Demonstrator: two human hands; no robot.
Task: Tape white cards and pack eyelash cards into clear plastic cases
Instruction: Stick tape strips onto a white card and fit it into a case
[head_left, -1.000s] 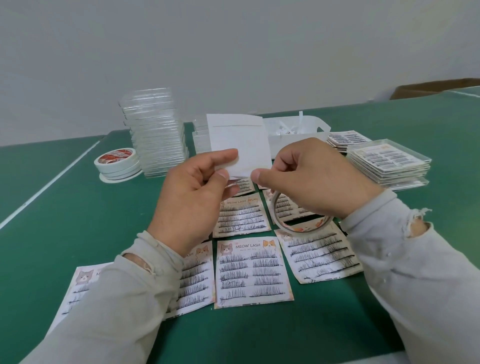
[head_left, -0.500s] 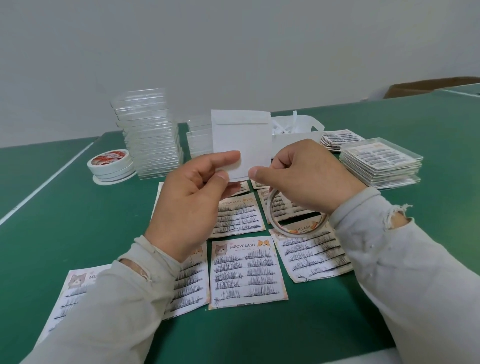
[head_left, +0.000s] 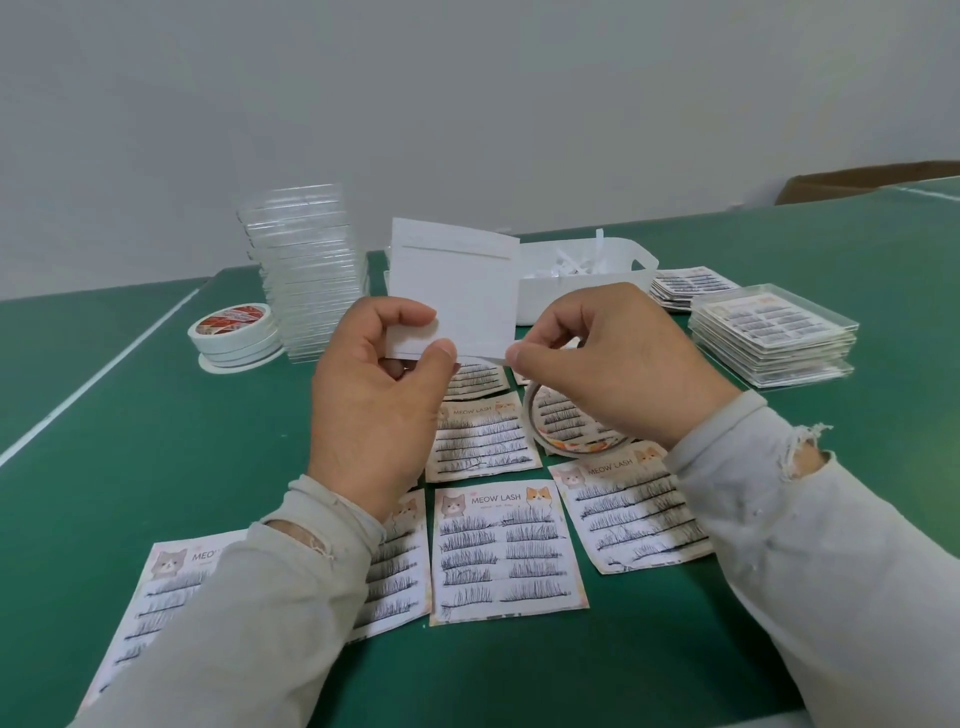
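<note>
A white card (head_left: 457, 283) stands upright in front of me, with a strip of tape across its top. My left hand (head_left: 379, 395) pinches its lower left corner between thumb and forefinger. At the card's lower right corner my right hand (head_left: 608, 364) pinches a thin tape strip along the bottom edge, and a tape roll (head_left: 571, 431) hangs under its palm. Several eyelash cards (head_left: 506, 556) printed MEOW LASH lie flat on the green table below my hands. A tall stack of clear plastic cases (head_left: 306, 270) stands at the back left.
Spare tape rolls (head_left: 234, 332) sit left of the case stack. A white bin (head_left: 587, 280) with paper strips stands behind the card. Filled cases (head_left: 774, 338) are piled at the right, with loose eyelash cards (head_left: 691, 283) behind them. A cardboard box (head_left: 872, 182) lies far right.
My right thumb and forefinger have slid right along the card's bottom edge, from near its middle to the lower right corner. My left hand keeps its pinch on the card.
</note>
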